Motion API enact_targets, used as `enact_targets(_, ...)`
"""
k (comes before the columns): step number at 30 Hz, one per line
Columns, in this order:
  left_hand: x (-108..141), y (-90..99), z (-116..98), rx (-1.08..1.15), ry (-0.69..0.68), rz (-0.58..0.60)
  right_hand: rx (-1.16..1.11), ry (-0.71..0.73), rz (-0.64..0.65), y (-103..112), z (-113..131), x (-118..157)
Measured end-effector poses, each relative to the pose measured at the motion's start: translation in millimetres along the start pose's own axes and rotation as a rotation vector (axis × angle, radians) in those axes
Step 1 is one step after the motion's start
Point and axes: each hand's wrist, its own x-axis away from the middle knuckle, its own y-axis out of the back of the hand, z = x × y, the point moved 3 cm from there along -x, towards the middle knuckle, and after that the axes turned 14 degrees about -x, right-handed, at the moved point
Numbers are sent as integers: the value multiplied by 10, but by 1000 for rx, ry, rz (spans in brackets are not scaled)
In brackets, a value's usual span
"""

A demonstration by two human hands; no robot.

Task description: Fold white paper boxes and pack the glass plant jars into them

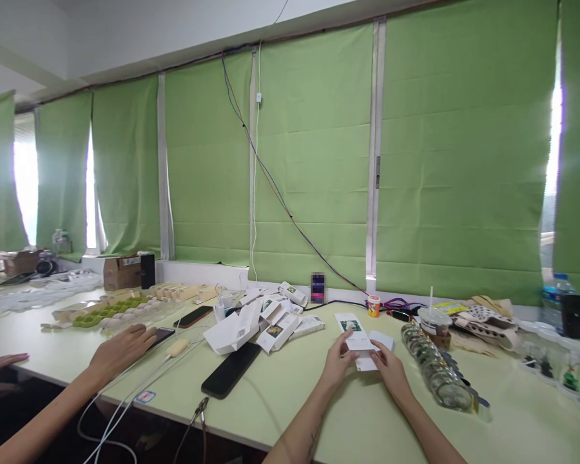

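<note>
Both of my hands hold a white cardboard box (357, 335) with a small printed picture on one panel, above the table's near side. My left hand (339, 361) grips its left edge, thumb on the card. My right hand (390, 368) pinches the right side, near a flap that sticks out. The box looks partly unfolded. To its left lies a heap of similar white boxes (275, 328), some with pictures and some with open flaps. Right of my hands is a row of clear, glassy round containers (435, 370) lying along the table.
Left of me, a co-worker's hand (123, 351) rests on a phone (162, 336). A black phone (231, 370), white cables (140, 386) and trays of green and pale pieces (111, 314) lie on the table. A drink cup (434, 320) and clear tubs (555, 361) stand right.
</note>
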Motion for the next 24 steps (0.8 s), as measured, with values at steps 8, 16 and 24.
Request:
enact_targets(8,38,31,-85,-2,-50,-30,-55,-55,23,-23,150,75)
enact_targets(16,41,-13,-79,130,104,58,-138,-16,19,-35,202,84)
enact_targets(24,39,-11,-60,144,126,114,-157,-9,-66,25,104,54)
